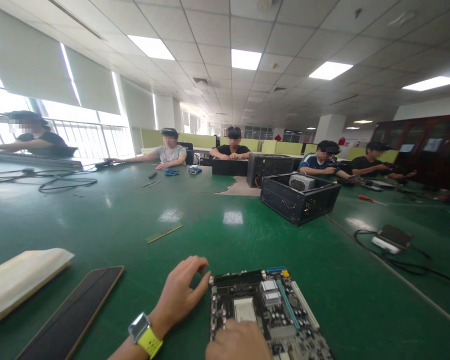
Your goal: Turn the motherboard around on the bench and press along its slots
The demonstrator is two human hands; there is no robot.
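A motherboard (277, 330) lies flat on the green table (120, 215), close to me at the bottom centre. My left hand (183, 292), with a yellow-banded watch (145, 335) on its wrist, is at the board's upper left corner. Its fingers are curved and apart, thumb tip by the end of the black memory slots (240, 277), and nothing shows between them. Over the board's lower left part is my right hand (238, 342), its fingers curled down just below the pale square socket (244, 310). What its fingertips touch or hold is hidden.
A dark flat panel (75, 312) and a pale wrapped package (22, 282) lie at left. An open black computer case (300, 197) stands farther back, right of centre. A black adapter (393, 237) with cables lies at right. Several people sit around the table's far side.
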